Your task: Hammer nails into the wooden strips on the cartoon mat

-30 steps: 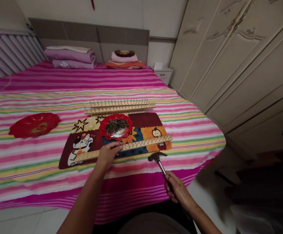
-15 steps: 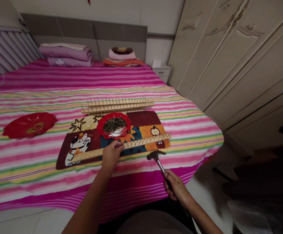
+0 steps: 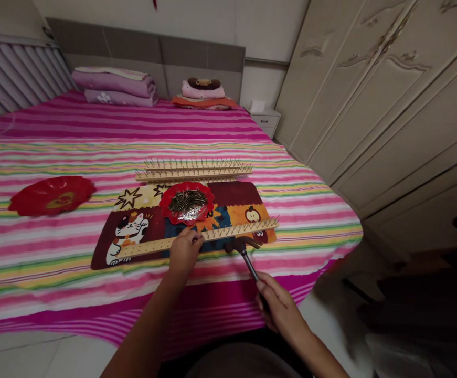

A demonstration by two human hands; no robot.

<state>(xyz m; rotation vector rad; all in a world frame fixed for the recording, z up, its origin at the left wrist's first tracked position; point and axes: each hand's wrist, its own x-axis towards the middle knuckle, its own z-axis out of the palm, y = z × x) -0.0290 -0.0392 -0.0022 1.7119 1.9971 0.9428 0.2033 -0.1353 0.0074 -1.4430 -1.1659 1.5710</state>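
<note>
My left hand is pinched at the middle of a long pale wooden strip, its fingertips closed on what looks like a nail, mostly hidden. Nails stand upright along the strip's right part; the left part shows small holes. In my right hand is a claw hammer, gripped by its handle, with the head just below the strip and right of my left fingers. Behind the strip, a red scalloped bowl holds a heap of loose nails. The strip and bowl rest on a patterned mat.
More nail-studded wooden strips lie behind the bowl. A red scalloped tray sits at left on the striped bedspread. Folded bedding is stacked by the headboard. A wardrobe stands along the right side.
The hammer has moved left and slightly up, its head now closer to the strip and my left fingers. My left hand keeps its pinch at the same part of the strip.
</note>
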